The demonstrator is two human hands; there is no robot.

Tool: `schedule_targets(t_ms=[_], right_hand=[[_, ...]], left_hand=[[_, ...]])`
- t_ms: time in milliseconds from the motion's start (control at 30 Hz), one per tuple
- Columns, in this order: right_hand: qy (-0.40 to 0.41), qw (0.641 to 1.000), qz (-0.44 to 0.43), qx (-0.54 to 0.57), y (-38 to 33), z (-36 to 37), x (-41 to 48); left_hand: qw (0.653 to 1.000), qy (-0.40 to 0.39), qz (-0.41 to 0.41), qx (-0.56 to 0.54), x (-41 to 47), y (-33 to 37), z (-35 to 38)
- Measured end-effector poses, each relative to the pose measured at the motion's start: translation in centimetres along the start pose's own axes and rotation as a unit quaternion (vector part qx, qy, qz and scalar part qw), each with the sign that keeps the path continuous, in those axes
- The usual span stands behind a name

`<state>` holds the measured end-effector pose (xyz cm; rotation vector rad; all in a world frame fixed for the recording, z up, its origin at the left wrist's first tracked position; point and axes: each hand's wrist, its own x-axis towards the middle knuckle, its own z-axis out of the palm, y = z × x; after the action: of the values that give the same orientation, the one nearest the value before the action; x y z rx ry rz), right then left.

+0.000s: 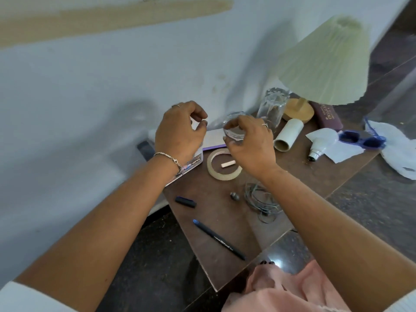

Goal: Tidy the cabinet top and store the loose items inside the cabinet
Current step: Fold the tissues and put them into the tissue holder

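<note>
The brown cabinet top (227,251) holds scattered loose items. My right hand (249,145) grips a small clear glass (234,129), held above a tape roll (222,164) with a white chalk piece (228,164) inside its ring. My left hand (180,131) hovers beside it with fingers curled and apart, holding nothing, above a notebook (213,138) and a card packet (191,165). Nearer me lie a blue pen (219,239), a pen cap (185,202), a small metal piece (234,195) and a coiled wire (261,199).
At the back right stand an upturned drinking glass (272,106), a lamp with a pleated shade (326,61) and wooden base (298,109), a white tube (288,137), a maroon case (328,117), a light bulb (318,146), blue sunglasses (360,138) and white paper (396,152). A wall bounds the left.
</note>
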<state>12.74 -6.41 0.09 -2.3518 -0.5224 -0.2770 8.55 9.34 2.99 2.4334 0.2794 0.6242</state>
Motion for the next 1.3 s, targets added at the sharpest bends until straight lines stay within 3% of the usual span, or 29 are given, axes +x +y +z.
schedule_targets(t_ms=[300,433,600,900,1300], right_hand=[[0.059,0.989,0.138,-0.015,9.1,-7.0,-2.5],[0.09,0.971,0.217,-0.036,14.0,-8.9,-3.5],[0.096,0.949,0.299,-0.01,18.8,-9.9,-4.0],[0.026,0.958,0.28,-0.054,22.5,-9.8,-3.0],[-0.003,0.964,0.241,-0.112,23.9,-8.7,-2.4]], left_hand=[[0.987,-0.138,0.024,-0.073,-1.3,8.1,9.1],[0.977,-0.203,0.055,-0.045,-2.0,11.2,13.9],[0.971,-0.23,0.052,-0.035,-2.3,14.0,18.8],[0.969,-0.246,0.041,-0.002,-0.8,15.5,23.8],[0.967,-0.252,0.035,0.023,-0.4,15.5,25.2]])
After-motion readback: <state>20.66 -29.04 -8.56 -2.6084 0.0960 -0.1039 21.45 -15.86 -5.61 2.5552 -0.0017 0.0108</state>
